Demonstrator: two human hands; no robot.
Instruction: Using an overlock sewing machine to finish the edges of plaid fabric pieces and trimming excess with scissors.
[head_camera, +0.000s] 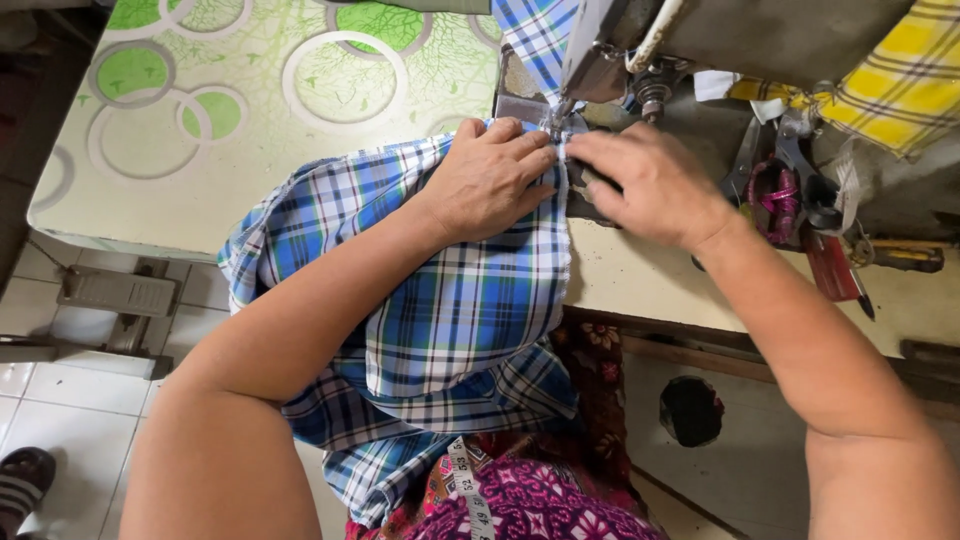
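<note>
A blue, white and green plaid cloth (460, 300) lies over the table edge and runs under the head of a sewing machine (640, 50). My left hand (490, 180) lies flat on the cloth, fingers together, pressing it just left of the needle area (558, 125). My right hand (650, 185) rests palm down beside it, fingertips on the cloth's edge at the needle. More plaid cloth (535, 30) comes out behind the machine.
The table (250, 110) has a cover with green circles. Scissors (790, 160) and a pink spool (770, 190) lie right of the machine, a red-handled tool (835, 270) nearer. Yellow plaid cloth (900, 80) hangs at top right. A tape measure (470, 495) crosses my lap.
</note>
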